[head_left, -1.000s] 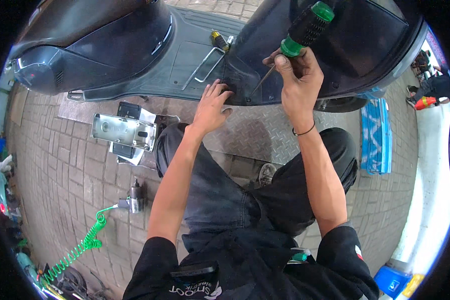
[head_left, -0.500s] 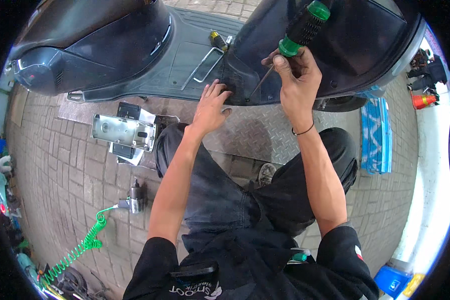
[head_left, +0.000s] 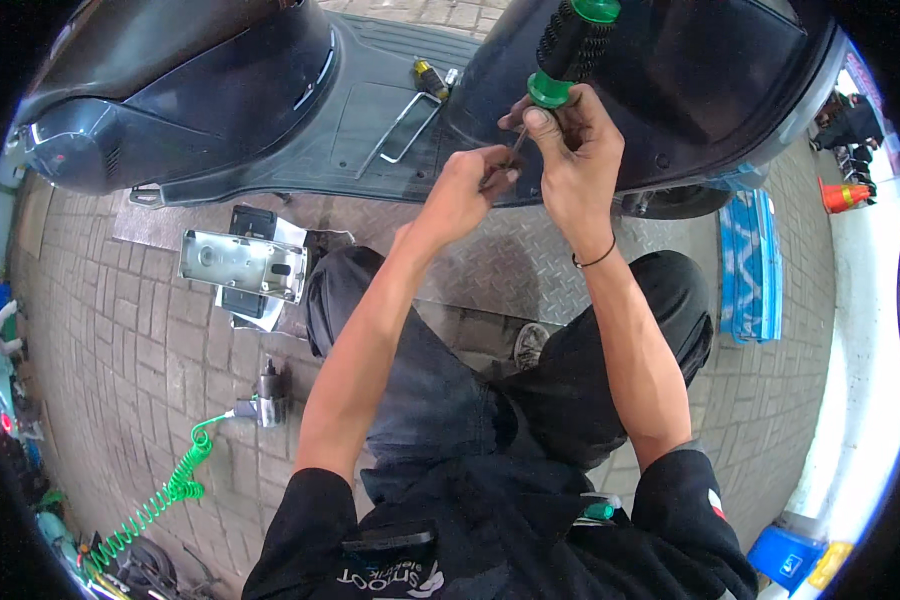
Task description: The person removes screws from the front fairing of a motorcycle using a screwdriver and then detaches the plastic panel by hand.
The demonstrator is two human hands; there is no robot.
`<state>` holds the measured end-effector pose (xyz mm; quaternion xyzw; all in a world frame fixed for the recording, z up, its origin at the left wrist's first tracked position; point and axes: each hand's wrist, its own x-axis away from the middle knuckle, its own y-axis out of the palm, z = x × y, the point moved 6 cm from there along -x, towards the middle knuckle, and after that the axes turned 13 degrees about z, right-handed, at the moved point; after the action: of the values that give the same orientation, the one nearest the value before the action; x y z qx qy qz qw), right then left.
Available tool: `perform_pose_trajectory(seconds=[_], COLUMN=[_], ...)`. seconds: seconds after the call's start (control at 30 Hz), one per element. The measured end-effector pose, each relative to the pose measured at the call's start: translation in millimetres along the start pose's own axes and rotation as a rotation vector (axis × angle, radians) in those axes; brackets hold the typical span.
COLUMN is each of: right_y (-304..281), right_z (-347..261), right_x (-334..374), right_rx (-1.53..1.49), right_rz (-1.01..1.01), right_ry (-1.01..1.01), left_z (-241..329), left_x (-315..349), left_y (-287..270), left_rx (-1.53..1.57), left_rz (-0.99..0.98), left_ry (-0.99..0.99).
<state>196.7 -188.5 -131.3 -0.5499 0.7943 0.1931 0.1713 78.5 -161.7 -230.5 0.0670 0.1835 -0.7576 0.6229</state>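
My right hand (head_left: 582, 150) grips a screwdriver (head_left: 568, 50) with a green and black handle, its fingers closed just below the handle and its thin shaft pointing down to the left. At the shaft's lower end the fingers of my left hand (head_left: 470, 185) are pinched together; whether they hold the tip or some small part is hidden. Both hands are over the near edge of a dark scooter's footboard (head_left: 380, 125). On that footboard lie a bent metal handle bar (head_left: 402, 128) and a yellow-and-black tool (head_left: 430, 78).
A metal cover (head_left: 243, 265) rests on dark parts on the paving at left. Nearer me lies an air tool (head_left: 268, 395) with a green coiled hose (head_left: 183, 475). A blue toolbox (head_left: 750, 265) stands at right, and a traffic cone (head_left: 842, 197) beyond it.
My left hand has moved right, off the footboard, and its fingers have closed at the screwdriver's lower end. My right hand and the screwdriver have shifted slightly left, the shaft now steeper.
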Motion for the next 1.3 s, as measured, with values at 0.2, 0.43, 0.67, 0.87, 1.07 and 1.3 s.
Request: perform_pose_trajectory(seconds=[0.2, 0.43, 0.67, 0.87, 1.07, 1.3], right_y=[-1, -13, -8, -14, -2, 9], right_z=[2, 14, 7, 13, 16, 12], right_x=[-1, -3, -2, -3, -2, -4], right_rx=[-0.056, 0.006, -0.080, -0.034, -0.175, -0.130], right_rz=[0.008, 0.051, 0.036, 0.042, -0.024, -0.017], right_ry=[0.005, 0.069, 0.095, 0.084, 0.179, 0.140], left_z=[7, 10, -2, 4, 0, -7], left_x=[-7, -12, -8, -10, -8, -6], left_y=[-5, -6, -4, -4, 2, -6], left_rx=[-0.099, -0.303, -0.093, -0.299, -0.146, -0.186], left_rz=[0.055, 0.049, 0.128, 0.175, 0.142, 0.201], left_ry=[0.126, 0.181, 0.171, 0.203, 0.193, 0.206])
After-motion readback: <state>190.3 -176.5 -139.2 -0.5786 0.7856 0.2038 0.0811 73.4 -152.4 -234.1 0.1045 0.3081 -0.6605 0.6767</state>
